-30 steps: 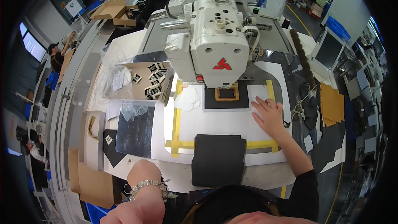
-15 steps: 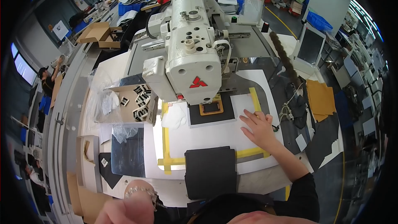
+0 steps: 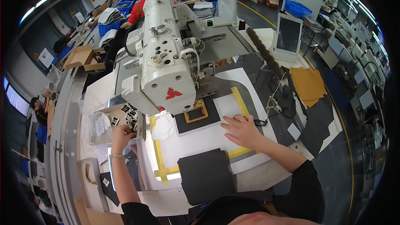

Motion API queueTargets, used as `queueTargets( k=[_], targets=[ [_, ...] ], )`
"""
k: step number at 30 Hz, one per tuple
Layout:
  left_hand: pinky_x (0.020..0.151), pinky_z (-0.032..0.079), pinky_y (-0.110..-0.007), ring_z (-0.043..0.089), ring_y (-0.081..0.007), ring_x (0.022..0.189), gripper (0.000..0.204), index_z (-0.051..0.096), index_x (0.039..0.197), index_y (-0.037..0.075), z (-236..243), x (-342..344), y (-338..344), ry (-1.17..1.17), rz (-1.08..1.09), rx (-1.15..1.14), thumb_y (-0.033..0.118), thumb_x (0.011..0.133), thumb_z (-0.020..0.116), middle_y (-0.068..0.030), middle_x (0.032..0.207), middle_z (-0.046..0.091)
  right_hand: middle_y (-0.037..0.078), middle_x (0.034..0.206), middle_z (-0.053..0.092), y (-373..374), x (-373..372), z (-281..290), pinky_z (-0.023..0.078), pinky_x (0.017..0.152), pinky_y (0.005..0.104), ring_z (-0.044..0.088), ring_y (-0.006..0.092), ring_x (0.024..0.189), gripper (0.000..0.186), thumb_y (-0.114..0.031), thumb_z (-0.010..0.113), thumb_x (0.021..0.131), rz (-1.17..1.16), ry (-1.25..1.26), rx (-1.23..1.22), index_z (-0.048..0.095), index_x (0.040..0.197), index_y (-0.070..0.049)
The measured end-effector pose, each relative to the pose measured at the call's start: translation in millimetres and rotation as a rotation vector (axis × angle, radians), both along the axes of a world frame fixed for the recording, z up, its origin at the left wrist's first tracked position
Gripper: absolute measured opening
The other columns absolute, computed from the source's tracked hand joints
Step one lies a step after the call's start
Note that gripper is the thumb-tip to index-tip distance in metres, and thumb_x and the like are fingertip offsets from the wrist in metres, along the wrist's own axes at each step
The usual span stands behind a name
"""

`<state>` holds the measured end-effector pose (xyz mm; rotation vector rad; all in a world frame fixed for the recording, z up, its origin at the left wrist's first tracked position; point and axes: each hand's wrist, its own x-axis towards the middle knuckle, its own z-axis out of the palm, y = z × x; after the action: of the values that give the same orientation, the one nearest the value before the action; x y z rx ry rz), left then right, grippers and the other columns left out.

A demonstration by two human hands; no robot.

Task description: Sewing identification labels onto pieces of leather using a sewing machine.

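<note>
My left hand point(image 3: 121, 138) reaches into the front of a shallow cardboard box point(image 3: 141, 128). Its fingers are bent together beside a pile of small black-and-white labels point(image 3: 131, 118); what they pinch is hidden. My right hand point(image 3: 242, 131) lies with fingers spread on a white template sheet point(image 3: 208, 139) edged with yellow tape. Just beyond it a small dark loop point(image 3: 261, 123) shows. Under the head of a white sewing machine point(image 3: 168, 71), a tan frame clamp point(image 3: 196, 112) rests on a black fabric piece point(image 3: 208, 121).
A stack of black fabric pieces point(image 3: 206, 175) lies at the table's front edge. To the right are mustard cloth point(image 3: 307, 85), dark scraps point(image 3: 318, 129) and a control screen point(image 3: 288, 37). Crumpled clear plastic point(image 3: 93, 125) lies left. Other people work in the background.
My left hand has gone from near my body, low in view, forward to the label box. My right hand stays flat on the template. The whole view has shifted and tilted.
</note>
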<state>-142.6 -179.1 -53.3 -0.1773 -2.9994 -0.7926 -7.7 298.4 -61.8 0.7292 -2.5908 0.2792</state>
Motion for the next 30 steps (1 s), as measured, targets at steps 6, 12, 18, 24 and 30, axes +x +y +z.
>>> queueTargets(
  k=[6, 12, 18, 24, 30],
  targets=[
    [0.061, 0.052, -0.033, 0.066, -0.0206, 0.064, 0.02, 0.069, 0.079, -0.003, 7, -2, 1, -0.034, 0.112, -0.007, 0.005, 0.066, 0.081, -0.0121, 0.076, 0.071, -0.001, 0.127, 0.058, 1, 2, 2, 0.031, 0.085, 0.0365, 0.05, 0.016, 0.103, 0.032, -0.03, 0.069, 0.083, 0.003, 0.005, 0.021, 0.065, 0.112, -0.017],
    [0.063, 0.054, -0.031, 0.066, -0.0184, 0.069, 0.033, 0.067, 0.093, 0.0, 5, -7, 7, 0.001, 0.071, 0.056, -0.001, 0.063, 0.081, -0.0096, 0.084, 0.069, 0.0, 0.126, 0.059, 1, -5, 5, 0.031, 0.084, 0.0363, 0.05, 0.0161, 0.103, 0.032, -0.029, 0.069, 0.082, 0.03, -0.014, -0.018, 0.065, 0.111, -0.017],
    [0.062, 0.052, -0.031, 0.064, -0.0175, 0.067, 0.034, 0.066, 0.096, 0.0, 22, -9, 6, 0.128, 0.107, 0.111, -0.012, 0.064, 0.07, -0.0106, 0.086, 0.068, 0.001, 0.126, 0.059, -6, -17, 12, 0.032, 0.082, 0.0373, 0.051, 0.0163, 0.102, 0.031, -0.027, 0.07, 0.082, 0.091, -0.008, -0.048, 0.065, 0.111, -0.016],
    [0.063, 0.049, -0.024, 0.06, -0.0093, 0.067, 0.03, 0.066, 0.099, -0.001, 60, 17, 4, 0.224, 0.095, 0.285, -0.012, 0.072, 0.067, -0.007, 0.093, 0.069, 0.003, 0.125, 0.061, -12, -25, 20, 0.031, 0.084, 0.0364, 0.054, 0.0173, 0.101, 0.03, -0.028, 0.069, 0.084, 0.174, -0.075, -0.106, 0.066, 0.111, -0.015],
    [0.066, 0.044, -0.02, 0.055, -0.0047, 0.073, 0.033, 0.065, 0.1, 0.004, 61, 75, 102, -0.08, -0.357, 0.706, -0.013, 0.072, 0.071, 0.0003, 0.095, 0.061, 0.005, 0.122, 0.062, -41, -32, 30, 0.043, 0.084, 0.0317, 0.057, 0.0133, 0.092, 0.03, -0.025, 0.066, 0.091, 0.362, -1.036, -0.771, 0.064, 0.117, -0.009]
  ],
)
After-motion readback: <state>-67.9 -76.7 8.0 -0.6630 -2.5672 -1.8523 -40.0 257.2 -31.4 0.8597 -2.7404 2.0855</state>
